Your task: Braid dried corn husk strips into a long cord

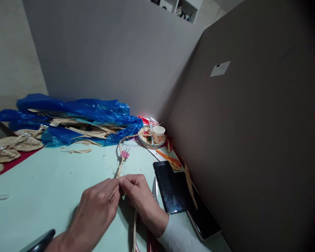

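My left hand (94, 210) and my right hand (140, 197) meet over the pale green table (49, 182), both pinching a thin braided straw strip (120, 167). The strip runs away from my fingers toward the back, with a pink binder clip (125, 154) clamped on it, then curves right to a round woven piece (147, 140). Loose straw ends hang down below my hands toward the near edge.
A blue plastic bag (76, 119) of straw lies at the back. A paper cup (159, 134) stands on the round woven piece. A black phone (170, 187), orange scissors (170, 160) and a knife blade (154, 189) lie right. Woven discs (5, 150) lie left. Grey partitions (238, 122) enclose the corner.
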A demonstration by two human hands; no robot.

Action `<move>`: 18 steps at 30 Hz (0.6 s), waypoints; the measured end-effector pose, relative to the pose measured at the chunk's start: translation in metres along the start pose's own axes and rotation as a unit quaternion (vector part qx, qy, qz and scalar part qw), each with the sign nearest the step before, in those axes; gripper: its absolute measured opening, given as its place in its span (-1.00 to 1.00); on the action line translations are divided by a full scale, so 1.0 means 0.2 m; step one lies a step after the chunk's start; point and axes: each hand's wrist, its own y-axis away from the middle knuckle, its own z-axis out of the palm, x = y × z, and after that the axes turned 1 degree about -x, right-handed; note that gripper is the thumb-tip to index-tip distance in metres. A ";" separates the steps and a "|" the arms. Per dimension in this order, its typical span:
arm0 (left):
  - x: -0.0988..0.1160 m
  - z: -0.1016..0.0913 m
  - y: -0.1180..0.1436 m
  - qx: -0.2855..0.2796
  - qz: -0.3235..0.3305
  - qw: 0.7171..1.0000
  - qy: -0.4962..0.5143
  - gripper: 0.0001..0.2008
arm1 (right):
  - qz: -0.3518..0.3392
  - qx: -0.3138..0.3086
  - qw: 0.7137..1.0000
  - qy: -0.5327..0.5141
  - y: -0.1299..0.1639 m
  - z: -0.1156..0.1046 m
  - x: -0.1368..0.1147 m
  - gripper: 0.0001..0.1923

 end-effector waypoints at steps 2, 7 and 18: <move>0.01 0.01 0.02 0.018 0.052 0.998 -0.002 -0.67 | 0.039 -0.003 0.998 -0.056 0.00 0.00 -0.01 -0.68; -0.03 -0.07 -0.02 -0.015 -0.017 0.995 0.095 -0.65 | 0.074 0.002 0.992 -0.105 0.00 -0.02 -0.01 -0.74; -0.19 0.05 -0.16 -0.242 -0.268 0.765 0.533 -0.58 | 0.015 -0.062 0.995 -0.071 -0.01 -0.03 0.03 -0.62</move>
